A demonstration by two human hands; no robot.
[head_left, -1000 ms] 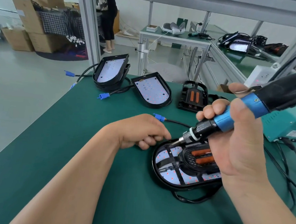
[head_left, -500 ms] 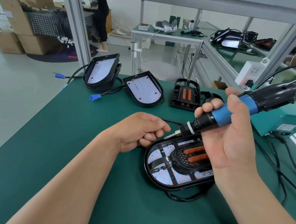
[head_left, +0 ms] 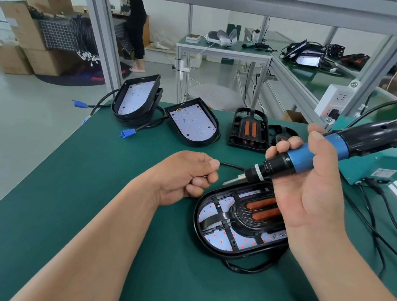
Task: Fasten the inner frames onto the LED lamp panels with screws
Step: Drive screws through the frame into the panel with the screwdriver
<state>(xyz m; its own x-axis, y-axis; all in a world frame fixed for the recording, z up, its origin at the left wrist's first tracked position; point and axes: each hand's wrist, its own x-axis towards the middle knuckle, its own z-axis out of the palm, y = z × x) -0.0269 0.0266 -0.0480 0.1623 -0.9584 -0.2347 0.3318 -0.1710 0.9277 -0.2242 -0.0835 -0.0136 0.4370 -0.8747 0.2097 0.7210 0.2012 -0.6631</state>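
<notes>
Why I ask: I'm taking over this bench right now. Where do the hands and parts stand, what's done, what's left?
Left hand: fingers curled, resting on the mat beside the near lamp panel; whether it holds a screw cannot be told.
Right hand: grips the electric screwdriver, its bit in the air above the panel's far edge, touching nothing.
Done: an inner frame sits in the near panel; which screws are in is not visible.
Left: drive its screws, then do the bare panel and the stacked panels at the back; a loose inner frame lies beside them.
</notes>
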